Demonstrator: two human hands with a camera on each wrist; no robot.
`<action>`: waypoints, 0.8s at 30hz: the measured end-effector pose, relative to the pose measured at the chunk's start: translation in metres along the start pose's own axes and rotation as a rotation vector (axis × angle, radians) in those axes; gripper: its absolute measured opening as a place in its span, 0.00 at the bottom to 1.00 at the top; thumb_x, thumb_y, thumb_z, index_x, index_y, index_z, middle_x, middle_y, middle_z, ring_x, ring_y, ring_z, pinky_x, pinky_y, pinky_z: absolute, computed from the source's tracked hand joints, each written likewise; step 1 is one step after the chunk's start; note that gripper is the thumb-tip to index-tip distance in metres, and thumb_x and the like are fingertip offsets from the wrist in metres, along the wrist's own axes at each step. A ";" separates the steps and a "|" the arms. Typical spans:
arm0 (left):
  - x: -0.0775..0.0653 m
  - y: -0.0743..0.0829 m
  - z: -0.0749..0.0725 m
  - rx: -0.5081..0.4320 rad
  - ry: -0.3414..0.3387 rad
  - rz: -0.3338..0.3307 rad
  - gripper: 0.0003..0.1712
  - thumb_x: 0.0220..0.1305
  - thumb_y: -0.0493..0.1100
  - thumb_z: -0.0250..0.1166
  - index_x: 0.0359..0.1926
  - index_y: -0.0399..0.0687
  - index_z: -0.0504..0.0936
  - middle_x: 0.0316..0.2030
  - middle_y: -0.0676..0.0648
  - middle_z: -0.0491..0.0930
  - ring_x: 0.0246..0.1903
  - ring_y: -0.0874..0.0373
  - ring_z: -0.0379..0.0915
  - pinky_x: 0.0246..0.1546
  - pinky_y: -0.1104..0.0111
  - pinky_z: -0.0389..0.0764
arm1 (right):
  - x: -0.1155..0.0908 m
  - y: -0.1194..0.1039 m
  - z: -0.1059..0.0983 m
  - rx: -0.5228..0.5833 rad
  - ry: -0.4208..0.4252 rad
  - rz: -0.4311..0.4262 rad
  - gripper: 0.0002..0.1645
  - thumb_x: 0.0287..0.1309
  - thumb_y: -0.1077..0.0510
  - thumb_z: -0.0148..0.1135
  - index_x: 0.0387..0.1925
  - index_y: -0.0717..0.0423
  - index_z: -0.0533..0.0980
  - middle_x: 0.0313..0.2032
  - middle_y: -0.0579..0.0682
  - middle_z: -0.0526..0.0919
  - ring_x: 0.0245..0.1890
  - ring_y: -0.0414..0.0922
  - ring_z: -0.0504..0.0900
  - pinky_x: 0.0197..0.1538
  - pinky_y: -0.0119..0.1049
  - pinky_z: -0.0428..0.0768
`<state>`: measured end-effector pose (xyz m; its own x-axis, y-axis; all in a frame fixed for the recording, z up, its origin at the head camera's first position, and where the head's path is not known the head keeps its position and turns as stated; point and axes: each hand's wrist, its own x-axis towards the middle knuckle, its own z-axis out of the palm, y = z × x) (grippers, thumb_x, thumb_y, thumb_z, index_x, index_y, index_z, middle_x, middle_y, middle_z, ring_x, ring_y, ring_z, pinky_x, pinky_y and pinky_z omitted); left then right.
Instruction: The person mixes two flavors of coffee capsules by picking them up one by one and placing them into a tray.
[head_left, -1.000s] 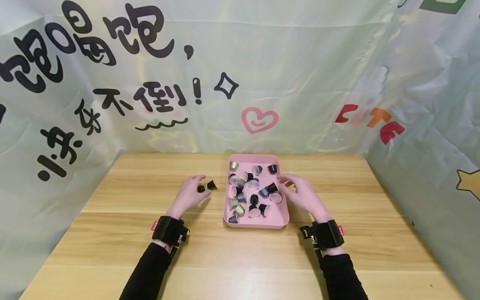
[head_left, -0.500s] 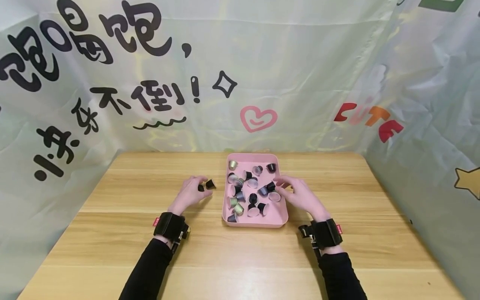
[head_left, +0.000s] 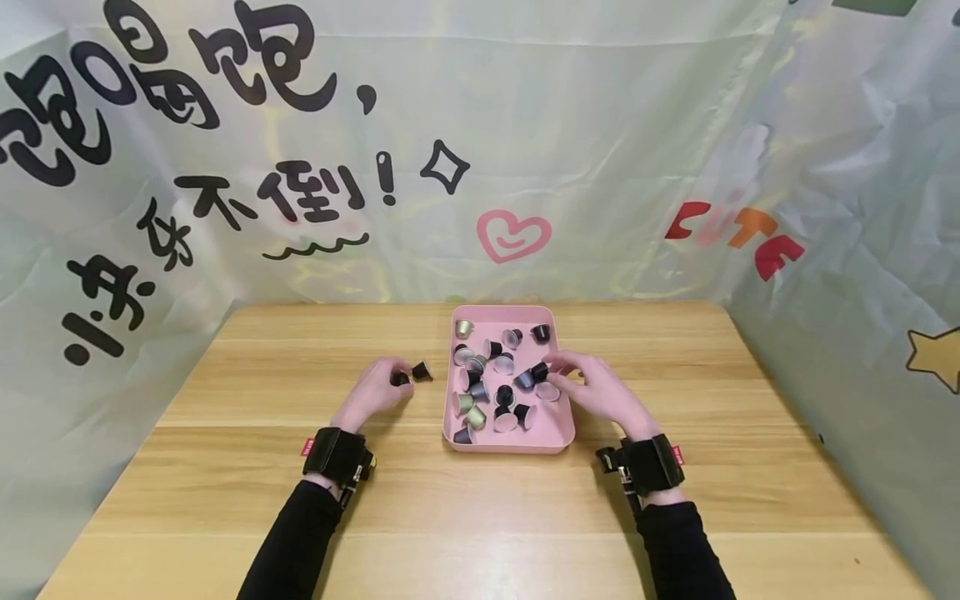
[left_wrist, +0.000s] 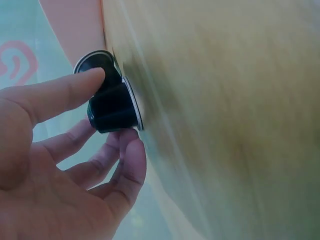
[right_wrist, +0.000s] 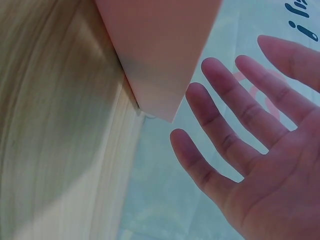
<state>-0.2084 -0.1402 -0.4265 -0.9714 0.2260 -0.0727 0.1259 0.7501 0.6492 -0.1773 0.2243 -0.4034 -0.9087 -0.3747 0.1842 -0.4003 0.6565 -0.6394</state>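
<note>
- Left hand [head_left: 372, 392], left of centre in the head view: thumb and fingertips pinched round a black capsule [left_wrist: 114, 108] standing on the wooden table [head_left: 300, 500]; second black capsule [head_left: 422, 370] just beside, outside the pink tray [head_left: 557, 439].
- Right hand [head_left: 596, 390] over the tray's right edge, fingers spread and relaxed, gripping nothing.
- Advisable: firm pinch on the body; straight lift, clear of the neighbour.

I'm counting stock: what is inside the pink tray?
The pink tray holds loose coffee capsules, black, silver, purple and greenish, some tipped over. The right hand covers its right edge, so any there are hidden.
</note>
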 end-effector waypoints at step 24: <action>-0.009 0.004 -0.007 -0.060 0.024 -0.056 0.14 0.68 0.41 0.65 0.48 0.35 0.84 0.44 0.38 0.85 0.41 0.51 0.79 0.44 0.61 0.81 | -0.001 -0.003 0.000 0.014 -0.002 0.025 0.21 0.67 0.59 0.61 0.59 0.63 0.78 0.48 0.60 0.87 0.50 0.56 0.83 0.56 0.61 0.77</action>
<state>-0.2012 -0.1437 -0.4178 -0.9813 0.1688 -0.0926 0.0593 0.7226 0.6887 -0.1758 0.2231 -0.4015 -0.9182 -0.3594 0.1666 -0.3757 0.6566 -0.6540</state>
